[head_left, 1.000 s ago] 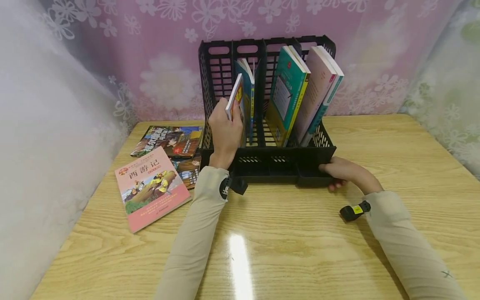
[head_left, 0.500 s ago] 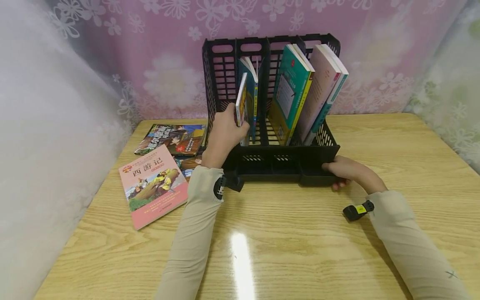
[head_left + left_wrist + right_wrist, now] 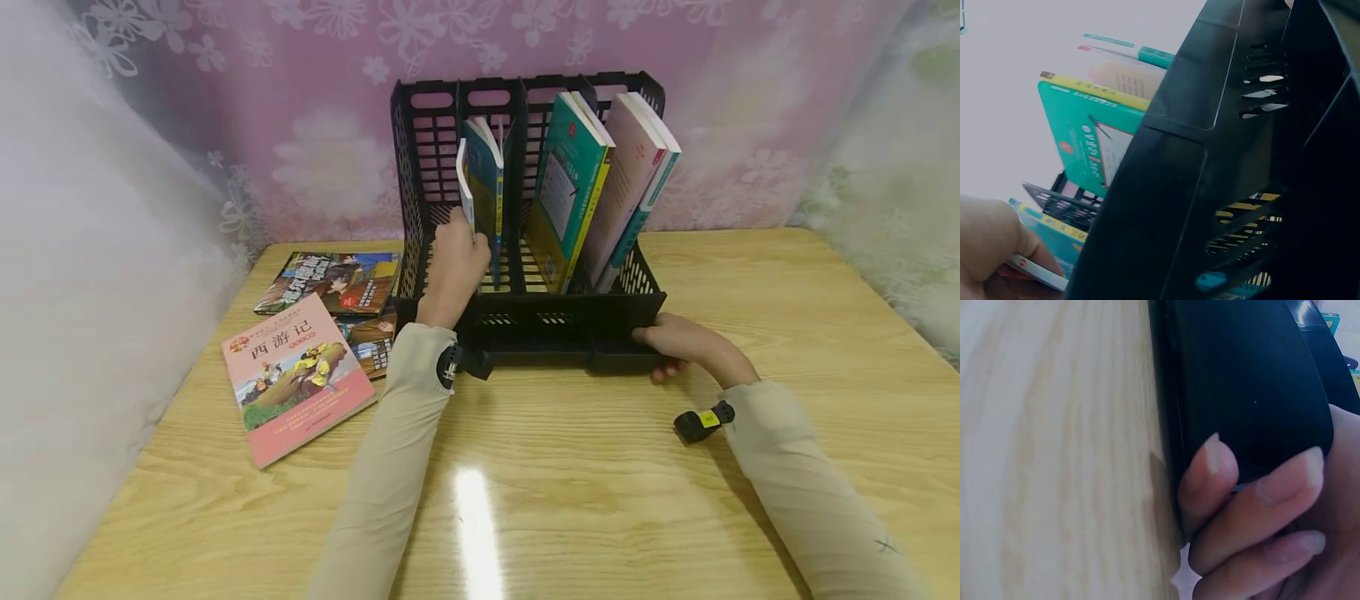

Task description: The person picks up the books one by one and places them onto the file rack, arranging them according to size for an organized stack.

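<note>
A thin book [image 3: 466,185] with a white spine stands in the left part of the black book rack [image 3: 532,329]. My left hand [image 3: 454,265] pinches it near its lower spine; in the left wrist view the thumb lies over the white spine [image 3: 1038,272]. Just right of it, a blue book [image 3: 487,196] with a yellow-marked spine stands in the rack, its pages slightly fanned. My right hand [image 3: 693,346] grips the rack's front right corner, fingertips curled round the black edge in the right wrist view. The lower part of the thin book is hidden behind the left hand.
A green book [image 3: 566,192] and two pale books [image 3: 626,187] lean in the rack's right compartments. Left of the rack, a pink book [image 3: 300,379] lies flat, overlapping comic-style books [image 3: 337,283]. A floral curtain [image 3: 322,167] hangs behind the wooden table [image 3: 585,483].
The thin book, tilted in my left hand earlier, is now more upright and further left of the blue book. My right hand keeps its grip on the rack corner.
</note>
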A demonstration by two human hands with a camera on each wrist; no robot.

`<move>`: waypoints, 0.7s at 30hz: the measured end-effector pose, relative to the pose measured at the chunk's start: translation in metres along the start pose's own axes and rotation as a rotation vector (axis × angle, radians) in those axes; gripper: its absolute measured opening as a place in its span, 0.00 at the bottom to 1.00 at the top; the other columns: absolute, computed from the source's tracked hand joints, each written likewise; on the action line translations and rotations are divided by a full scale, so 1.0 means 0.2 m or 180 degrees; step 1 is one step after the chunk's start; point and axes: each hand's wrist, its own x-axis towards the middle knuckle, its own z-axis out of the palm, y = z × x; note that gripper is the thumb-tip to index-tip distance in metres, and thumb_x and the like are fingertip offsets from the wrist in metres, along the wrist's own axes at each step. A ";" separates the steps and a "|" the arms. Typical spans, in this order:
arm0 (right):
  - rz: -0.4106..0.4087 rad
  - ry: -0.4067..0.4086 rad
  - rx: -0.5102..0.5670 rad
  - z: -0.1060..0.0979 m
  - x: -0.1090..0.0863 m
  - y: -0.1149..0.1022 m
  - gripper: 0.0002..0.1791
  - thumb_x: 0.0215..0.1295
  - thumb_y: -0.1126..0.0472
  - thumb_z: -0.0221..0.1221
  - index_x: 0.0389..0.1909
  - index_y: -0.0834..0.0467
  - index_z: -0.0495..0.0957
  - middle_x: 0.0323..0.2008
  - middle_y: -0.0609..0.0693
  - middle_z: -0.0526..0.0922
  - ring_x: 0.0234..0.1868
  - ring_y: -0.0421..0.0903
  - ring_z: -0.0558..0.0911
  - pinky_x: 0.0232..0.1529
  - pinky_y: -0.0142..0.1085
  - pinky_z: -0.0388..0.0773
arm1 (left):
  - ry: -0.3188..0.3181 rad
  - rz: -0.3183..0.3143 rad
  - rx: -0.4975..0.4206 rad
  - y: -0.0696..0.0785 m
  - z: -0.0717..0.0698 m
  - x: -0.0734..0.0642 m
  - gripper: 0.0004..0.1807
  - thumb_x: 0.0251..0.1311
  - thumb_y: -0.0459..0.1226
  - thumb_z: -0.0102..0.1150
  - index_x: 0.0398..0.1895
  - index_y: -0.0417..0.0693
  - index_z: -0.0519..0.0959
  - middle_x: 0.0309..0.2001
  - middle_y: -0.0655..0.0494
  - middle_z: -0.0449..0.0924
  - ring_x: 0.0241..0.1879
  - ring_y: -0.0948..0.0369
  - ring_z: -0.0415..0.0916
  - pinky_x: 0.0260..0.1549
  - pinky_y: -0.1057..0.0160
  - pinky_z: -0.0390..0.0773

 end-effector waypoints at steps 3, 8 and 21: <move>-0.0025 0.0010 0.0004 0.00 0.00 -0.02 0.23 0.69 0.54 0.41 0.44 0.74 0.66 0.13 0.50 0.78 0.13 0.40 0.73 0.17 0.31 0.66 | 0.0001 0.0010 0.0088 0.00 0.01 0.06 0.25 0.71 0.33 0.41 0.69 0.31 0.58 0.26 0.44 0.75 0.13 0.57 0.68 0.11 0.64 0.64; -0.0048 0.0036 -0.0044 0.00 -0.01 -0.03 0.24 0.69 0.55 0.40 0.45 0.76 0.66 0.12 0.50 0.78 0.12 0.40 0.72 0.16 0.31 0.66 | -0.0127 -0.0115 0.0126 0.02 0.03 0.15 0.26 0.71 0.33 0.40 0.71 0.33 0.56 0.40 0.39 0.79 0.21 0.56 0.76 0.17 0.64 0.71; -0.0037 -0.0003 0.0043 0.01 0.01 -0.01 0.22 0.69 0.55 0.41 0.41 0.74 0.68 0.12 0.50 0.77 0.12 0.41 0.73 0.17 0.32 0.68 | -0.0306 -0.0267 0.0512 0.06 0.12 0.27 0.23 0.69 0.32 0.45 0.66 0.39 0.63 0.53 0.40 0.77 0.41 0.52 0.81 0.31 0.58 0.79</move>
